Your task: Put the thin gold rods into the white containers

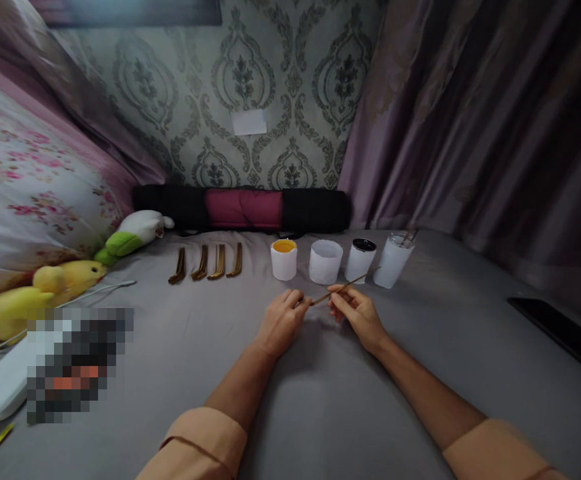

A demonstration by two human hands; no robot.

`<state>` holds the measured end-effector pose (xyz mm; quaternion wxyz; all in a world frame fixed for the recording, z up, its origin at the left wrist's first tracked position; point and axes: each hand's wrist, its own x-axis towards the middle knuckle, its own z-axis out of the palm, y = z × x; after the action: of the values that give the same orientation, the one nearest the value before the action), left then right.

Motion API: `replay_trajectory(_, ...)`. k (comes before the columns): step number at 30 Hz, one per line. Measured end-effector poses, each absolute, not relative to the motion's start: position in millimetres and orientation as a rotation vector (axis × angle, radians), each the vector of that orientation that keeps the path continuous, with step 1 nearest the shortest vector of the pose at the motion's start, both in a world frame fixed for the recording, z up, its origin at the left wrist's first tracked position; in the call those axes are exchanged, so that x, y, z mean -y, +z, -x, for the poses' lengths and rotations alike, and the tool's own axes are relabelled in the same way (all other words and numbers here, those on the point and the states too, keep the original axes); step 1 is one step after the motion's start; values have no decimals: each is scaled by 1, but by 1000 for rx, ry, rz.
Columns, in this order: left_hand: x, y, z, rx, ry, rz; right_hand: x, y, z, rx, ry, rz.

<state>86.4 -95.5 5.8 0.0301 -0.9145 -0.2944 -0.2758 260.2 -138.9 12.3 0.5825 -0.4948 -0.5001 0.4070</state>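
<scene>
The patterned wall (290,87) rises well beyond the hands, and a purple curtain (435,120) hangs to their right. Under and around the hands spreads a grey cloth (170,373), wrinkled in places. Far to their left leans a floral pillow (35,153). A black and maroon roll (243,208) lies farther forward than the hands, against the foot of the wall. Well to their left sit a yellow plush toy (15,313), a white and green plush toy (137,232) and a white block (0,387) (the patch beside it is pixelated out). A flat dark object (560,337) lies well to the right of the hands.

The left hand (283,323) is curled closed over the lower end of a thin stick; the right hand (357,313) pinches the stick farther up between thumb and fingers. Just past the hands stand four white-wrapped containers in a row: a tall jar (393,261) with slender rods, perhaps brushes, too dim to name surely; a black-topped cup (360,263); a wide pale cup (325,263); and an orange-topped cup (284,263). Four bent brown bundles (217,262) lie ahead and left of the hands. Smallest is the thin stick (351,283), slanting up rightward between both hands toward the jar.
</scene>
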Motion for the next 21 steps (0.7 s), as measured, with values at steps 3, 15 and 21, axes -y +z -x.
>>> replay_trajectory(3, 96, 6, -87, 921, -834, 2828, 137, 11, -260, 1156, 951, 1148)
replay_trajectory(15, 95, 1, -91, 1069, -1123, 2916, 136, 7, -261, 1123, 981, 1147)
replay_trajectory(21, 93, -4, -94, 1207, -1393, 3029, 135, 5, -262, 1088, 984, 1155)
